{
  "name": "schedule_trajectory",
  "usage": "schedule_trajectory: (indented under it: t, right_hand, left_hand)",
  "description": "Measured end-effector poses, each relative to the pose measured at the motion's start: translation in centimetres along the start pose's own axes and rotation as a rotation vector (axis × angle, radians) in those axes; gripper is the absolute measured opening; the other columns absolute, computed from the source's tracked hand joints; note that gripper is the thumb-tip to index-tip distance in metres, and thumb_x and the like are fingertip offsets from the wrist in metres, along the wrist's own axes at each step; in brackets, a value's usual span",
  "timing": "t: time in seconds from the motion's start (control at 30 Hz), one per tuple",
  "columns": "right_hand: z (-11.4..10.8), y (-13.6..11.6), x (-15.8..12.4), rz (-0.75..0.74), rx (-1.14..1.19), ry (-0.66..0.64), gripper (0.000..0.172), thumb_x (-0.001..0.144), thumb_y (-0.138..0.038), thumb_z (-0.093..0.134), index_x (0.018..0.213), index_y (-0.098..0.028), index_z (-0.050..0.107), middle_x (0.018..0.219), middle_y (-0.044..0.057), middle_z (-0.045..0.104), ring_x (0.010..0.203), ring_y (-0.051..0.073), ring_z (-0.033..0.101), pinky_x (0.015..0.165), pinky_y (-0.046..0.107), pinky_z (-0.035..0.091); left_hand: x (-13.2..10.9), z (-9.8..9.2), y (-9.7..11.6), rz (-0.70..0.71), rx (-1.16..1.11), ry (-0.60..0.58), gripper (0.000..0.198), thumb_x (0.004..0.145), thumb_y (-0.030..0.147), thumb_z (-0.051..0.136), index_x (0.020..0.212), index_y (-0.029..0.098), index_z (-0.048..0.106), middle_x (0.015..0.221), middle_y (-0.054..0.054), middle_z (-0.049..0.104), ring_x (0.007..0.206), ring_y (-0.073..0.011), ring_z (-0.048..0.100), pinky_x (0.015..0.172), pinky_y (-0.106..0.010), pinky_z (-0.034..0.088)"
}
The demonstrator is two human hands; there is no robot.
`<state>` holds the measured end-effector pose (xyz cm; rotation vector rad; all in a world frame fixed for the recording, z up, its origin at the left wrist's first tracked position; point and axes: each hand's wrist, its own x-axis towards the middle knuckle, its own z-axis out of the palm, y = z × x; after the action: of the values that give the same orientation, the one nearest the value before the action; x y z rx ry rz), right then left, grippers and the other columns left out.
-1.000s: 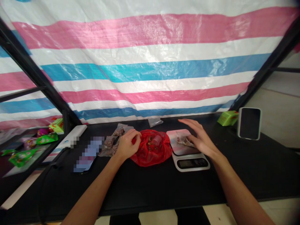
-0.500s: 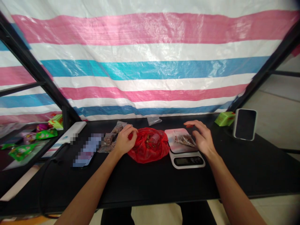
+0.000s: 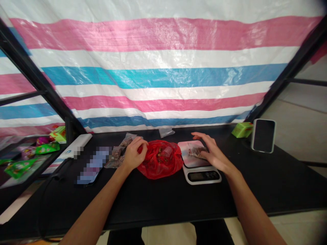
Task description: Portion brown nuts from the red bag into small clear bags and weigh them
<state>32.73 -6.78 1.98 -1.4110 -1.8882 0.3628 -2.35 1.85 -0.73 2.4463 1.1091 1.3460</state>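
A red plastic bag lies open on the table, with small brown dried pieces and a clear plastic cup inside. At its left rim my left hand is closed, with red plastic showing between thumb and fingers. To the right of the bag is a kitchen scale with a dark display. A clear packet of brown pieces rests on its platform. My right hand is open above the scale's right side, its thumb at the packet and its other fingers stretched out beyond it.
Several filled packets lie left of my left hand, beside a phone and a white power strip. A clear bag lies behind the red bag. At right are a green box and a dark-screened device.
My right hand has moved left over the scale, bringing its thumb to the packet. My left hand stays at the red bag's rim. The whole view has shifted slightly.
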Motion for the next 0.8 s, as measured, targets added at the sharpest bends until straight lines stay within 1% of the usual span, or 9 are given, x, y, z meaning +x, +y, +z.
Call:
schedule_trajectory:
  t: [0.1, 0.2, 0.3, 0.4, 0.47, 0.53, 0.63, 0.7, 0.8]
  right_hand:
    - [0.2, 0.0, -0.2, 0.007, -0.048, -0.083, 0.078, 0.069, -0.007, 0.054, 0.143, -0.033, 0.049, 0.130, 0.005, 0.061, 0.125, 0.029, 0.051, 0.109, 0.050, 0.030]
    - [0.3, 0.1, -0.3, -0.012, -0.111, -0.092, 0.076, 0.073, -0.008, 0.058, 0.143, -0.034, 0.050, 0.128, 0.005, 0.062, 0.121, 0.029, 0.052, 0.107, 0.050, 0.032]
    - [0.6, 0.3, -0.2, -0.015, -0.154, -0.074, 0.069, 0.079, -0.013, 0.063, 0.143, -0.035, 0.051, 0.124, 0.006, 0.064, 0.117, 0.029, 0.054, 0.104, 0.050, 0.035]
    - [1.0, 0.6, -0.2, -0.006, -0.178, -0.047, 0.054, 0.083, -0.021, 0.067, 0.135, -0.033, 0.059, 0.121, 0.007, 0.067, 0.116, 0.031, 0.055, 0.104, 0.051, 0.037]
    - [1.2, 0.8, -0.2, -0.003, -0.169, 0.000, 0.044, 0.085, -0.026, 0.067, 0.129, -0.031, 0.064, 0.120, 0.007, 0.069, 0.115, 0.031, 0.057, 0.105, 0.052, 0.037]
    - [1.4, 0.5, 0.0, 0.006, -0.106, 0.077, 0.041, 0.088, -0.029, 0.066, 0.129, -0.030, 0.063, 0.121, 0.007, 0.069, 0.114, 0.030, 0.059, 0.106, 0.052, 0.038]
    - [2.0, -1.4, 1.1, -0.004, 0.101, 0.225, 0.046, 0.091, -0.036, 0.066, 0.136, -0.031, 0.056, 0.126, 0.006, 0.067, 0.113, 0.028, 0.061, 0.104, 0.048, 0.043]
    - [3.3, -3.7, 2.6, -0.037, 0.231, 0.258, 0.050, 0.092, -0.039, 0.066, 0.138, -0.030, 0.052, 0.122, 0.007, 0.066, 0.106, 0.026, 0.064, 0.096, 0.043, 0.049]
    - [6.6, -7.6, 5.5, -0.067, 0.321, 0.233, 0.048, 0.092, -0.039, 0.067, 0.135, -0.027, 0.050, 0.106, 0.005, 0.067, 0.089, 0.023, 0.065, 0.084, 0.038, 0.054]
  left_hand:
    - [0.0, 0.0, -0.1, -0.007, -0.008, 0.006, 0.020, 0.095, 0.016, 0.049, 0.082, 0.021, 0.064, 0.081, -0.003, 0.063, 0.081, -0.0174, 0.062, 0.078, -0.031, 0.051]
    - [0.0, 0.0, -0.1, -0.008, -0.013, 0.007, 0.020, 0.095, 0.016, 0.049, 0.083, 0.021, 0.064, 0.082, -0.003, 0.063, 0.080, -0.0172, 0.062, 0.079, -0.031, 0.051]
    - [0.0, 0.0, -0.1, -0.008, -0.013, 0.002, 0.020, 0.096, 0.017, 0.049, 0.083, 0.021, 0.064, 0.082, -0.004, 0.063, 0.082, -0.0178, 0.062, 0.080, -0.031, 0.051]
    - [0.0, 0.0, -0.1, -0.007, -0.020, 0.003, 0.020, 0.096, 0.018, 0.048, 0.083, 0.021, 0.063, 0.081, -0.004, 0.063, 0.082, -0.0181, 0.062, 0.079, -0.032, 0.051]
    - [0.0, 0.0, 0.0, -0.002, -0.032, 0.006, 0.020, 0.096, 0.018, 0.048, 0.083, 0.021, 0.063, 0.081, -0.004, 0.063, 0.083, -0.0183, 0.062, 0.081, -0.032, 0.050]
    - [-0.1, 0.0, 0.3, -0.001, -0.046, 0.001, 0.020, 0.097, 0.018, 0.048, 0.085, 0.021, 0.063, 0.084, -0.004, 0.063, 0.085, -0.0187, 0.062, 0.083, -0.033, 0.050]
    - [-0.3, 0.1, 1.2, 0.002, -0.077, -0.041, 0.014, 0.097, 0.020, 0.050, 0.095, 0.021, 0.064, 0.089, -0.005, 0.063, 0.088, -0.0197, 0.062, 0.085, -0.034, 0.050]
    - [-0.5, 0.4, 1.9, 0.015, -0.121, -0.079, 0.014, 0.095, 0.023, 0.055, 0.107, 0.021, 0.063, 0.095, -0.006, 0.064, 0.092, -0.0208, 0.062, 0.089, -0.035, 0.050]
    - [-0.8, 1.0, 2.8, -0.014, -0.245, -0.099, 0.039, 0.091, 0.028, 0.064, 0.128, 0.022, 0.055, 0.117, -0.009, 0.065, 0.107, -0.0235, 0.063, 0.098, -0.038, 0.050]
